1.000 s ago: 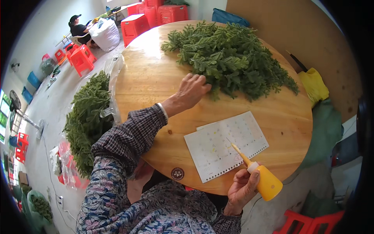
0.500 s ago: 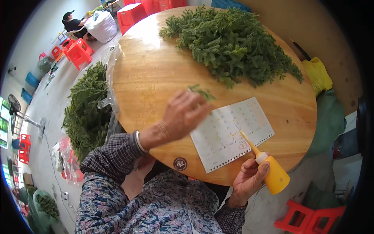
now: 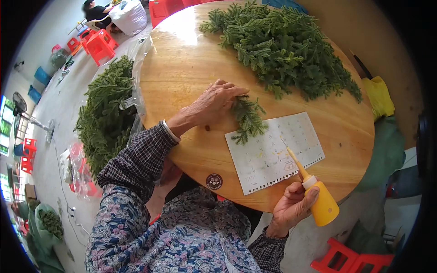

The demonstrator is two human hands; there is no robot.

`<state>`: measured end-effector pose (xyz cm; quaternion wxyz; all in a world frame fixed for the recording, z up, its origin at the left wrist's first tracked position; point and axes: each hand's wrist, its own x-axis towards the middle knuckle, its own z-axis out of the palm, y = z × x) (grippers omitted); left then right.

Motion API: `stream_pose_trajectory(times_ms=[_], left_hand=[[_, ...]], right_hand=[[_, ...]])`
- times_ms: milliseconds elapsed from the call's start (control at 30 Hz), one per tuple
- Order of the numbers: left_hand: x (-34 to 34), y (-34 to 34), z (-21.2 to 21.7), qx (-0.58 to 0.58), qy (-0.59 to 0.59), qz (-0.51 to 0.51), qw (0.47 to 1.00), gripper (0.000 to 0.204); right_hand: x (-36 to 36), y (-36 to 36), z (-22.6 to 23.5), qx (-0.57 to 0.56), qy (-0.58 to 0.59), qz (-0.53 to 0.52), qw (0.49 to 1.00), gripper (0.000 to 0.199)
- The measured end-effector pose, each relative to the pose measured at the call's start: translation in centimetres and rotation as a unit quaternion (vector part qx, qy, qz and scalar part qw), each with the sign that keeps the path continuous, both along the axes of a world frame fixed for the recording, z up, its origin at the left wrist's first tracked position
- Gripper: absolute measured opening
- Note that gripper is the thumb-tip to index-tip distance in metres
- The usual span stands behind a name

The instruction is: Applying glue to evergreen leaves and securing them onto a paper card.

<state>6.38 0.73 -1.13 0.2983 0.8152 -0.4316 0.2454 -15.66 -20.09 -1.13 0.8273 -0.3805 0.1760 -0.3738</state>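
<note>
My left hand point(image 3: 217, 101) is closed with its fingertips on the upper end of a small green artificial fir sprig point(image 3: 248, 119). The sprig hangs toward me, its lower tips over the top left corner of a white calendar sheet point(image 3: 261, 157) with punched holes along its near edge. In my right hand point(image 3: 296, 205) is a yellow squeeze bottle point(image 3: 324, 204) with a long thin nozzle. The bottle leans so that the nozzle tip points up and left above the sheet.
A large heap of green fir sprigs point(image 3: 287, 54) covers the far right of the round wooden table point(image 3: 182, 82). To the left, a clear plastic bag of more sprigs point(image 3: 107, 113) stands against the table edge. Red stools point(image 3: 101, 45) and a seated person point(image 3: 96, 13) are farther off.
My left hand has shifted slightly and now shows the sprig hanging down, larger in view, by the sheet's corner. The bottle stays in my right hand. The whole view has shifted a little.
</note>
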Motion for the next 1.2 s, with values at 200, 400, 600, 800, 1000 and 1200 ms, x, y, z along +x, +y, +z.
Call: stream_pose_trajectory(times_ms=[200, 400, 600, 800, 1000, 1200], left_hand=[[-0.5, 0.1, 1.5, -0.048, 0.165, -0.009, 0.985, 0.031], [-1.6, -0.9, 3.9, -0.119, 0.352, -0.009, 0.928, 0.025], [-2.0, -0.8, 3.3, -0.287, 0.537, -0.072, 0.79, 0.017], [-3.3, -0.6, 4.0, -0.344, 0.616, -0.122, 0.699, 0.022], [-3.1, -1.0, 4.1, -0.224, 0.574, -0.141, 0.775, 0.023], [-2.8, -1.4, 4.4, -0.247, 0.603, -0.2, 0.731, 0.022]], right_hand=[[-0.1, -0.2, -0.5, 0.011, 0.005, 0.028, 1.0, 0.045], [0.1, 0.1, -0.7, 0.009, -0.012, 0.049, 0.999, 0.043], [0.1, 0.5, -0.6, 0.034, -0.019, 0.075, 0.996, 0.042], [-0.1, 0.3, -0.4, 0.008, -0.031, 0.109, 0.994, 0.043], [0.1, 0.2, -0.5, 0.002, -0.029, 0.081, 0.996, 0.043], [0.2, -0.1, -0.9, 0.032, -0.023, 0.039, 0.998, 0.046]])
